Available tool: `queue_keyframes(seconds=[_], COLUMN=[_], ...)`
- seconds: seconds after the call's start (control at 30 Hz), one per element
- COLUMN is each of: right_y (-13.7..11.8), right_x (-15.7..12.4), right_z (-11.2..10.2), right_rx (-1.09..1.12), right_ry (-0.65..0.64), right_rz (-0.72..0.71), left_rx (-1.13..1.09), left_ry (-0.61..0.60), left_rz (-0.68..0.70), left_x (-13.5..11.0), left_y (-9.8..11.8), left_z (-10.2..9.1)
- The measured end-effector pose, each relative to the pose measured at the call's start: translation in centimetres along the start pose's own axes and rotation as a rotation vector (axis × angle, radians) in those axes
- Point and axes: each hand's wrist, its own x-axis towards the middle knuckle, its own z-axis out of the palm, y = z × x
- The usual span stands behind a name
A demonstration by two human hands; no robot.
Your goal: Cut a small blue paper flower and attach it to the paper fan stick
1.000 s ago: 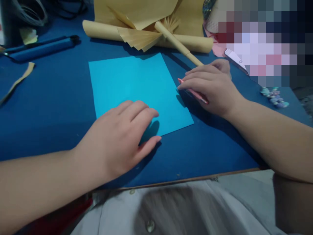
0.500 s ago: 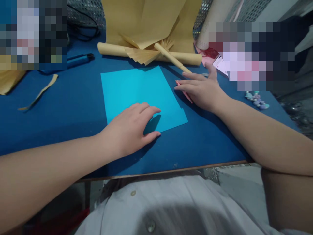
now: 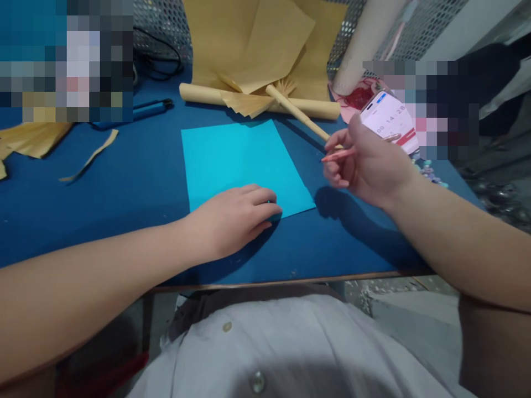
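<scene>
A light blue square sheet of paper (image 3: 240, 160) lies flat on the dark blue table (image 3: 124, 199). My left hand (image 3: 234, 218) rests on the sheet's near edge, fingers loosely curled and pressing it down. Just right of the sheet and a little above the table, my right hand (image 3: 367, 166) is raised and closed on a thin pink pen (image 3: 338, 155) whose tip points left toward the sheet.
Tan paper sheets, a tan roll (image 3: 257, 99) and a folded paper fan with a stick (image 3: 296, 112) lie at the back. A phone (image 3: 390, 121) sits behind my right hand. A blue pen (image 3: 145, 109) and tan scraps (image 3: 89, 157) lie at left. Beads (image 3: 429, 172) lie near the right edge.
My right hand has picked the pink pen up off the table and lifted it. My left hand's fingers have curled in at the sheet's near edge. The view has tilted upward.
</scene>
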Motion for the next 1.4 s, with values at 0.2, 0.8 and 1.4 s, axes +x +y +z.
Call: queue_keyframes(seconds=[0.2,0.8,1.4], right_y=[0.8,3.3,3.8], right_x=[-1.1,-1.1,-1.5], right_z=[-0.1,-0.1,-1.0], right_rx=[0.210,-0.010,-0.640], right_ry=[-0.028,-0.159,-0.254], right_rz=[0.347,0.129,-0.418], left_rx=[0.151,0.219,-0.098], left_ry=[-0.117,0.039,0.104], left_rz=[-0.053,-0.143,-0.319], left_x=[0.0,0.1,1.9], left_y=[2.3,4.1,0.3], left_z=[-1.1,0.7,0.8])
